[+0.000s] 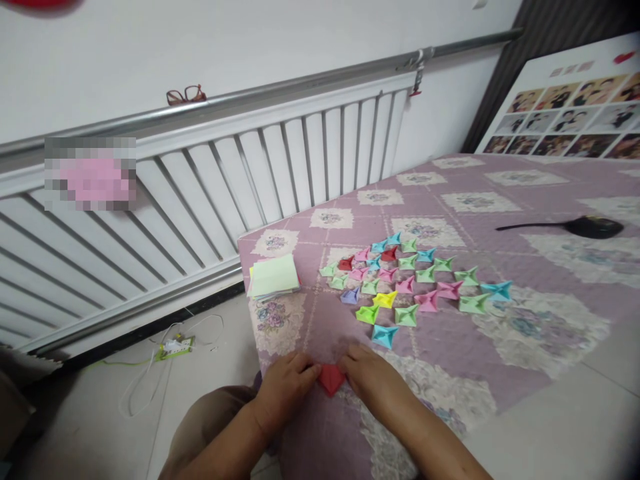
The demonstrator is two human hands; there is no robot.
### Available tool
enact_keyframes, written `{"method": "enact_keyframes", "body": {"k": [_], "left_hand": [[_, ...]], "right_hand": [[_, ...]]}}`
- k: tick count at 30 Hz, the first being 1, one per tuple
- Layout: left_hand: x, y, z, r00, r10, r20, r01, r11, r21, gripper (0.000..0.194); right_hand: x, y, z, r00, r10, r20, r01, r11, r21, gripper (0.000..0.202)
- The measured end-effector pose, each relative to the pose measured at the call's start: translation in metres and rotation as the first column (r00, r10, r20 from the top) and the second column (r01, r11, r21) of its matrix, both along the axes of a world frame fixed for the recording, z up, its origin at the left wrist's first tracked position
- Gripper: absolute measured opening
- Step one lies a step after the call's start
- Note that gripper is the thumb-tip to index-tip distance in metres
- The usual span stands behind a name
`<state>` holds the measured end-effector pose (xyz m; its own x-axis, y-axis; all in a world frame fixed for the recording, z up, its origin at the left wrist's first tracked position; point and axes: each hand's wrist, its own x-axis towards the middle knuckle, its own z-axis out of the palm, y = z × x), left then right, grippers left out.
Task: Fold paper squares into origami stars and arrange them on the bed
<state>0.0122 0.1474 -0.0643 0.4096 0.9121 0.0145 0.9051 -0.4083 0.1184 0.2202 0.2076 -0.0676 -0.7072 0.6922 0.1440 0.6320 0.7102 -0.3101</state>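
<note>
While folded paper shapes [406, 315] stand across the counter [317, 433], the left hand [286, 381] and right hand [369, 375] pinch a seemingly part-folded red paper [331, 381] at the near side; stacked sheets [274, 275] at left look unfolded.

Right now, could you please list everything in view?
Cloth: one, purple and cream, right
Red paper: one, red, on cloth
Paper shapes: over twenty, multicoloured, on cloth
Sheets: one stack, pale green on top, cloth's left
Black object: one, black, cloth's right
Radiator: one, white, along wall
Pipe: one, grey, above radiator
Glasses: one pair, brown, on pipe
Blurred item: one, pink, at radiator
Cut-off item: one, red, top left
Photo board: one, white, upper right
Curtain: one, dark, behind photo board
Power strip: one, green and white, floor
Trouser leg: one, brown, lower left
Left hand: one, bare, red paper's left
Right hand: one, bare, red paper's right
</note>
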Motion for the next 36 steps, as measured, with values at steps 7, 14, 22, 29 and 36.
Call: {"method": "enact_keyframes", "body": {"k": [7, 14, 22, 29, 36], "left_hand": [[-0.002, -0.006, -0.002, 0.997, -0.056, -0.055, 0.06, 0.995, 0.085, 0.03], [-0.009, -0.014, -0.006, 0.984, -0.156, -0.084, 0.172, 0.952, 0.253, 0.034], [-0.014, -0.014, -0.009, 0.971, -0.198, -0.13, 0.228, 0.934, 0.277, 0.039], [-0.011, -0.015, -0.004, 0.975, -0.167, -0.149, 0.193, 0.965, 0.178, 0.036], [-0.007, -0.017, 0.001, 0.98, -0.156, -0.127, 0.173, 0.975, 0.139, 0.035]], "right_hand": [[0.002, -0.002, 0.008, 1.0, 0.009, 0.013, -0.008, 0.998, -0.058, 0.015], [0.004, -0.003, 0.015, 0.999, 0.003, 0.034, 0.001, 0.992, -0.123, 0.013], [0.005, -0.006, 0.016, 0.998, -0.063, -0.012, 0.061, 0.991, -0.119, 0.008], [-0.016, -0.007, 0.023, 0.978, -0.207, 0.001, 0.206, 0.973, -0.105, 0.011], [-0.026, -0.004, 0.024, 0.977, -0.21, 0.04, 0.214, 0.964, -0.159, 0.005]]}}
